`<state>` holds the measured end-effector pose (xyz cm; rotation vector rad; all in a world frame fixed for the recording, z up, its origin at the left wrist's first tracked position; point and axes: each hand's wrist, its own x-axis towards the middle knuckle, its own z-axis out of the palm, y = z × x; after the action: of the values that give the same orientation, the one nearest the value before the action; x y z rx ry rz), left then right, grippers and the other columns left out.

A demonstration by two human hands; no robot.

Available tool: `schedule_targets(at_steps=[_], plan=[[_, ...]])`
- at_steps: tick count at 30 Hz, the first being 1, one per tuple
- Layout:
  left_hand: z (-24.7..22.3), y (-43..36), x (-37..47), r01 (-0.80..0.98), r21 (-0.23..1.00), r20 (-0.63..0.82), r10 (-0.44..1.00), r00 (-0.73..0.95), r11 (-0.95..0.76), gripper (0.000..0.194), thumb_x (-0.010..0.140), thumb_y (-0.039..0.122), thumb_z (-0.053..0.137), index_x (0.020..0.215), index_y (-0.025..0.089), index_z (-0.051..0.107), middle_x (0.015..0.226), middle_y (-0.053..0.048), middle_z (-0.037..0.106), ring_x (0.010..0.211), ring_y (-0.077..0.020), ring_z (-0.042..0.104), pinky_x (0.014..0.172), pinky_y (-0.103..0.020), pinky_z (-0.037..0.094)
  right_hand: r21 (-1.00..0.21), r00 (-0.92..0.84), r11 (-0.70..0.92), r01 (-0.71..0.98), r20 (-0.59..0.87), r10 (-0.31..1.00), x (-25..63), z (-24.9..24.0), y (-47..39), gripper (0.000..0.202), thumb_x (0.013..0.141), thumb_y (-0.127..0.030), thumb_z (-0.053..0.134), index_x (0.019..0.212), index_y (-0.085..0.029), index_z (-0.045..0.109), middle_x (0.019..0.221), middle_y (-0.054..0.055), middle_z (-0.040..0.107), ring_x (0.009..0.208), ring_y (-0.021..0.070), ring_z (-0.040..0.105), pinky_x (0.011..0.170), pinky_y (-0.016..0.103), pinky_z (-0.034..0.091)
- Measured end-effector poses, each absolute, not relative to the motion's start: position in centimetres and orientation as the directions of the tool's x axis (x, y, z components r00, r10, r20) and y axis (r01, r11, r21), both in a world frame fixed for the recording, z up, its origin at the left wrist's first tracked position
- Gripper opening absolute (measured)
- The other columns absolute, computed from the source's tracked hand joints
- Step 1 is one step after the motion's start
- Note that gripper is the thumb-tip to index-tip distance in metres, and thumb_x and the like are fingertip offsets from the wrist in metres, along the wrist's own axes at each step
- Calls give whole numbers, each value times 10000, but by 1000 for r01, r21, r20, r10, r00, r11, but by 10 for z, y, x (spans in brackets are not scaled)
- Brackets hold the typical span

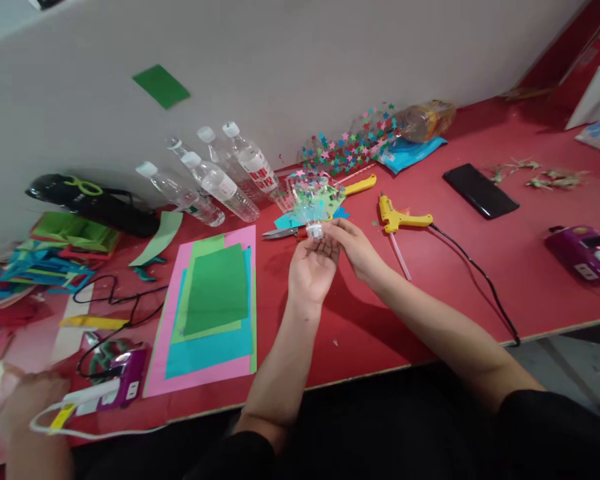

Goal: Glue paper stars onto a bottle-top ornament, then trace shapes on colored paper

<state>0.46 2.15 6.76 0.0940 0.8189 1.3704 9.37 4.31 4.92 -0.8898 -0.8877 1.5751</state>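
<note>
The left hand (313,272) and right hand (353,243) are both gripping one clear bottle piece (314,208) at its narrow end, over the table (350,327). One glue gun (403,219) and one phone (481,191) are lying rightward; five capped bottles (221,187) are standing leftward.

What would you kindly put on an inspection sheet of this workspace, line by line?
Surface: red table, with a small pale scrap near its front edge.
Things in hand: clear plastic piece, narrow end toward the person.
Clutter: capped clear bottles near the wall; stacked paper sheets; scissors; phone; yellow glue gun.
Hands: left hand and right hand both hold the plastic piece by its narrow end.
Cables: black cord from the glue gun to the front edge; white cable at lower left.
Surroundings: pale wall with a green paper rectangle; another person's hand, lower left.
</note>
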Motion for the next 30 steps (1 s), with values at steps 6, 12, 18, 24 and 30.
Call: schedule_targets(at_steps=[6,12,18,24,30], plan=[[104,13,-2,-846,476,-318,944,87,238,366,950,213,283,889,133,635,786,-57,668,812,-128,661,818,-254,530,-928,-114,354,-117,367,923,99,88,36,222,748,-315,635,931,-206,573,1011,49,551,1019,199,544,926,360,431],[126,-1,6,-767,614,-205,976,71,185,409,950,284,262,1060,152,633,902,-70,689,1001,-183,664,913,-305,533,-646,-51,718,260,733,678,101,114,19,283,772,-191,616,1042,-217,536,1139,92,548,1124,242,496,973,424,406],[138,-10,12,-706,663,-242,964,111,247,416,951,334,259,1059,162,621,962,-79,679,1047,-180,638,949,-306,520,-551,-55,761,342,797,601,111,123,16,233,805,-217,619,1030,-220,559,1079,87,582,1032,245,527,909,431,423],[144,-12,13,-653,715,-255,963,86,248,406,968,306,252,1028,173,631,958,-76,691,1145,-202,603,991,-369,500,-566,-69,766,306,789,610,121,127,18,122,858,-216,558,974,-206,594,1029,80,611,1003,222,551,889,409,432],[150,-9,15,-703,655,-367,930,22,275,416,980,263,244,903,155,638,903,-74,702,1120,-205,627,983,-394,500,-687,-103,706,175,700,707,127,131,25,84,879,-201,527,883,-195,610,952,65,624,939,194,578,870,373,455]])
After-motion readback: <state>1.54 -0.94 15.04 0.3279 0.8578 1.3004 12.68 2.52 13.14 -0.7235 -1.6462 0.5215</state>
